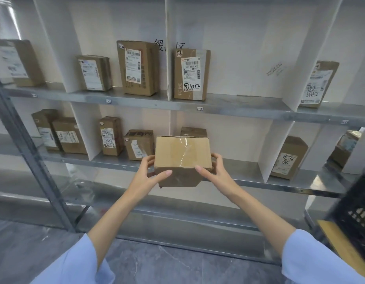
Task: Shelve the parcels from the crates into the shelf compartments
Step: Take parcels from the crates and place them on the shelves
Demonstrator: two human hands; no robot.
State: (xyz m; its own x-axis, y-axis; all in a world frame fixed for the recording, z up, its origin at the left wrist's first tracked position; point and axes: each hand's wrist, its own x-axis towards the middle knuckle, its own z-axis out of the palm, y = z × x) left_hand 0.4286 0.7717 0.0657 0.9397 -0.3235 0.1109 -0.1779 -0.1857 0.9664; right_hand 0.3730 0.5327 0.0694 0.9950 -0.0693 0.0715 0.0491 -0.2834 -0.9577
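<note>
- Plain parcel [182, 158]: brown cardboard box with clear tape across its top. It was held in the air at centre frame, in front of the middle compartment of the lower board, and was not resting on it.
- Left hand [148, 175]: gripped the plain parcel's left side, with the thumb on the near face and the fingers curled round the far edge.
- Right hand [216, 171]: gripped the plain parcel's right side, with the thumb on the near corner and the fingers wrapped behind.
- Shelf [239, 107]: grey metal boards split into compartments by white dividers [273, 152].
- Upper board: a tall parcel [139, 67] and a small parcel [94, 72] shared one compartment. A parcel marked 5082 [190, 74] stood upright just right of the centre divider.
- Lower board: a half-hidden parcel [193, 131] stood behind the plain parcel. A leaning parcel [288, 158] sat in the next compartment to the right.
- Crate [359, 212]: black with lattice walls, at the right edge of the frame and partly cut off.
- Sleeves [312, 259]: light blue, in the lower corners of the frame.
- Floor [157, 263]: grey and marbled, along the bottom of the frame.
</note>
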